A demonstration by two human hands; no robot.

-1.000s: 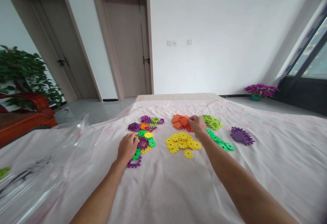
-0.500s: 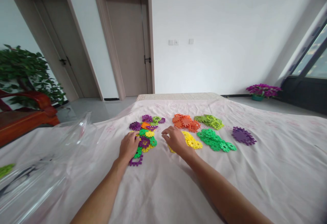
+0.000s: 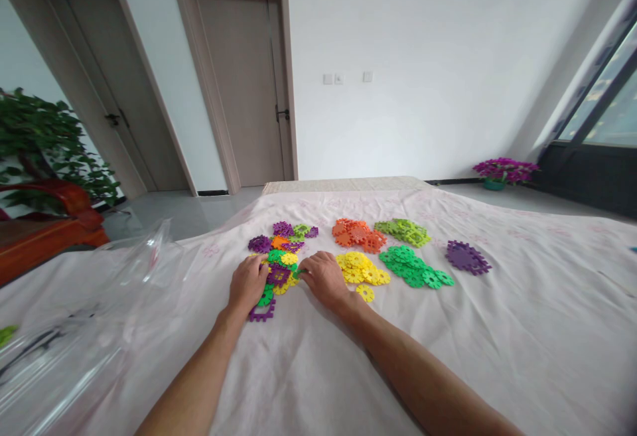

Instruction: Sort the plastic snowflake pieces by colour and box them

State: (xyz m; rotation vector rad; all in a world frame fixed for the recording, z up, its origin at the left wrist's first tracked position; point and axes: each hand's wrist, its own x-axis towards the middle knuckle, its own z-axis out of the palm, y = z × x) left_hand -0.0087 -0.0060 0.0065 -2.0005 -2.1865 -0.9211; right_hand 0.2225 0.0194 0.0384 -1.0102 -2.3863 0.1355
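A mixed pile of notched plastic building pieces (image 3: 279, 275) in purple, green, yellow and orange lies on the cloth. My left hand (image 3: 247, 282) rests against the pile's left edge, thumb and index finger apart beside yellow and green pieces; its other fingers are partly hidden. From the right, my right hand (image 3: 324, 278) reaches to the pile, thumb and fingertips closed on the edge of a green disc (image 3: 297, 273) that is mostly covered. Right of this hand lies a heap of yellow discs (image 3: 359, 267), with a single yellow disc (image 3: 365, 292) in front.
Sorted heaps of orange pieces (image 3: 357, 234), light green pieces (image 3: 404, 231), green discs (image 3: 414, 266) and purple pieces (image 3: 468, 257) lie to the right. A clear plastic bag (image 3: 94, 330) spreads over the left of the pale cloth (image 3: 318, 383). A wooden armchair (image 3: 74, 214) stands at far left.
My right hand has moved left from the yellow heap to the mixed pile and closed on a green disc, uncovering the single yellow disc. My left hand has stayed at the pile's left edge.
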